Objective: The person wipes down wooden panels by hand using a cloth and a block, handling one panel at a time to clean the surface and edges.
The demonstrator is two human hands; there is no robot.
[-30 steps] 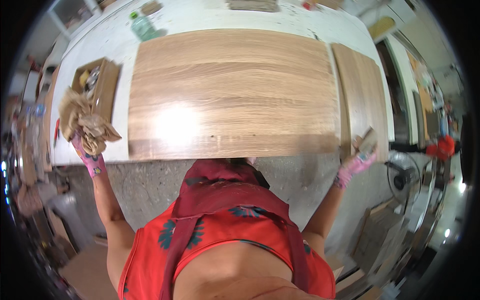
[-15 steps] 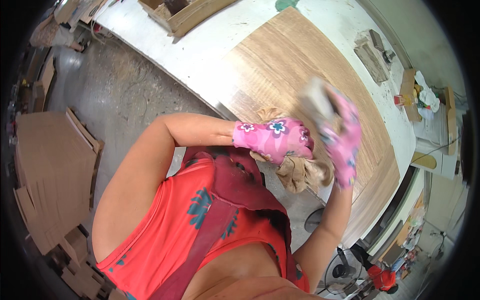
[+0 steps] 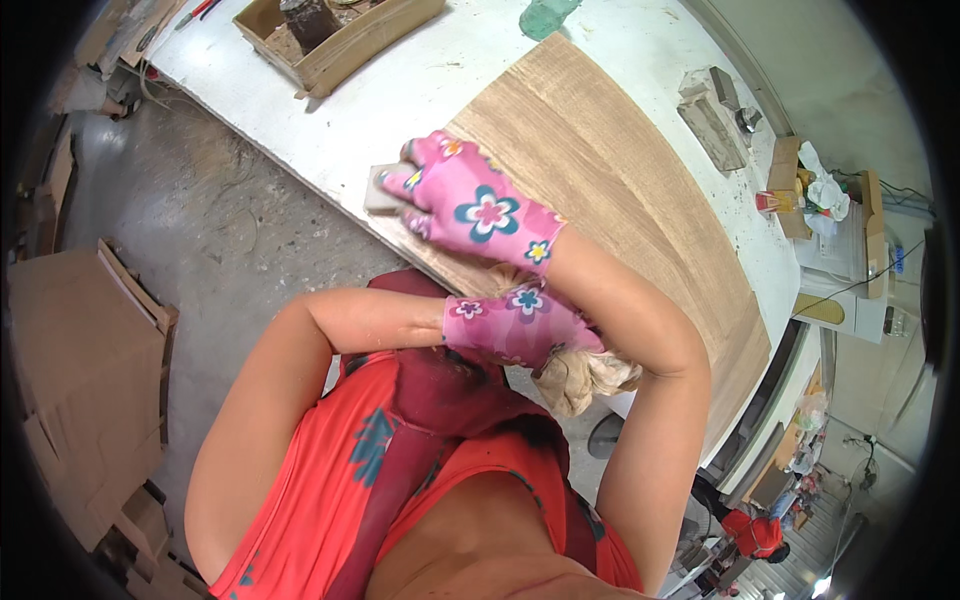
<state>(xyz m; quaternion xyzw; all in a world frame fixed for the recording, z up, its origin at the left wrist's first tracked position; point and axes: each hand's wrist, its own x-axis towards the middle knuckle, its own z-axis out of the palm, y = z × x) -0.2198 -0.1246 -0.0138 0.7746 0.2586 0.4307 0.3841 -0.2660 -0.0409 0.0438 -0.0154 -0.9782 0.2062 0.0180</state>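
My right hand (image 3: 470, 205), in a pink flowered glove, reaches across my body and presses a small pale block (image 3: 383, 190) against the near edge of a large wood-grain panel (image 3: 620, 190). The panel lies flat on a white table (image 3: 400, 90). My left hand (image 3: 510, 325), gloved the same way, is tucked under my right forearm. It grips a crumpled beige rag (image 3: 595, 378) that hangs just off the table's edge. My forearms are crossed.
A cardboard box (image 3: 340, 40) with a dark jar stands at the table's far left, and a green bottle (image 3: 548, 14) lies beyond the panel. Small wood blocks (image 3: 708, 108) and clutter sit at the right. Cardboard sheets (image 3: 80, 350) lie on the concrete floor.
My right hand has slid with the block along the panel's near edge toward its left corner. My left hand keeps the rag, now under my right forearm. The view has shifted.
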